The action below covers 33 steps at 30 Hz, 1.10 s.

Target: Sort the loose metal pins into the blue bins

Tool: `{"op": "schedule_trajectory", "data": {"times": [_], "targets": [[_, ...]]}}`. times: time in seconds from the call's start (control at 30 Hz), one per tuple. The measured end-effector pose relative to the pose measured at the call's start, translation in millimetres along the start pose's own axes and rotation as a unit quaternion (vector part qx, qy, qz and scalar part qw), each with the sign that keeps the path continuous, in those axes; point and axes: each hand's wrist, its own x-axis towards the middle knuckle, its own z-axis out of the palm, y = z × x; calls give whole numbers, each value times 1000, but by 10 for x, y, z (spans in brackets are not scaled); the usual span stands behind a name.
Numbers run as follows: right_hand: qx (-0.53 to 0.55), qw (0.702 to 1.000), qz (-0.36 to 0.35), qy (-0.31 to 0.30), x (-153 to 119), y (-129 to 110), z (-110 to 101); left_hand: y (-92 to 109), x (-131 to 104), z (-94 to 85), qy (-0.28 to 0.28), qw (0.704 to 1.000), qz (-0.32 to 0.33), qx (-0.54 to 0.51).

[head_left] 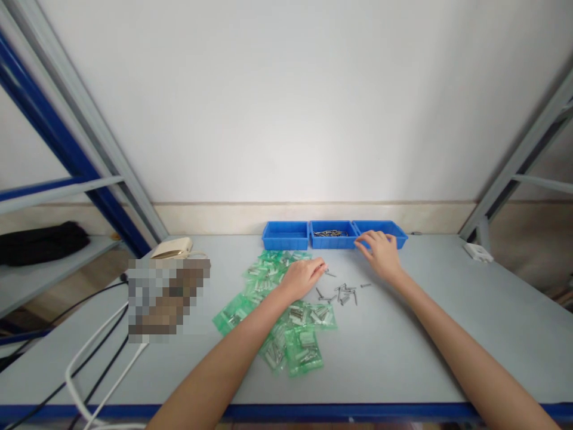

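Observation:
My left hand [304, 278] is closed in a pinch just above the table, with a screw [330, 273] showing at its fingertips. Beneath and around that hand lie several green plastic bags [303, 352] with white plugs and screws inside. To its right, a loose pile of screws [345, 292] rests on the table. My right hand [380, 254] hovers by the front of the right blue bin [398, 234], fingers curved and apart, with nothing visible in them. The middle blue bin [332, 242] holds many screws. No contents show in the left blue bin [285, 243].
The grey table [403, 352] ends at a white wall behind the bins. A beige box [172, 247], a blurred-out patch and several cables [89, 352] occupy the left side. At the far right sits a small white object [478, 252] near the metal frame [519, 146].

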Motion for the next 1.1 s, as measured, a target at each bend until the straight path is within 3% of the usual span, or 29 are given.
{"op": "schedule_trajectory", "data": {"times": [0.13, 0.27, 0.53, 0.7, 0.9, 1.0, 1.1], "targets": [[66, 986, -93, -123, -63, -434, -49, -12, -5, -3, 9, 1000, 2, 9], [124, 971, -88, -183, -107, -522, 55, -21, -9, -1, 11, 1000, -2, 26], [235, 957, -49, -165, -111, -506, 111, 2, -14, -9, -11, 1000, 11, 21], [428, 886, 36, -176, -92, -501, 127, -4, -25, 22, -20, 989, 90, 117], [540, 809, 91, -215, -68, -471, 152, -49, -22, 67, 41, 978, 130, 155], [543, 808, 77, -217, -65, -476, 94, -78, -17, 84, 56, 981, 116, 143], [498, 846, 29, -191, -70, -487, -5, -83, -16, 83, 54, 987, 92, 124]]}}
